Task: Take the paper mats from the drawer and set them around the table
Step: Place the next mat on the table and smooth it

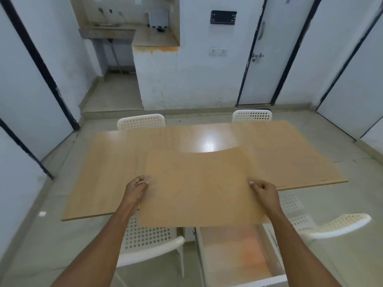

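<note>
Head view: brown paper mat [196,187] held level above the near edge of the table [103,166], long axis running left-right, far edge bowed slightly upward. Open drawer [238,257] sits below it, under the tabletop. Wooden table, glossy; white perforated chairs [142,121] on the far and near sides; pale tiled floor, white walls, dark-framed doors. Left hand [135,190] pinches the mat's left edge, right hand [264,191] pinches its right edge, fingers curled.

One paper mat [196,189], one table [116,162], one open drawer [238,262], four white chairs [141,121], two hands [135,190]
</note>
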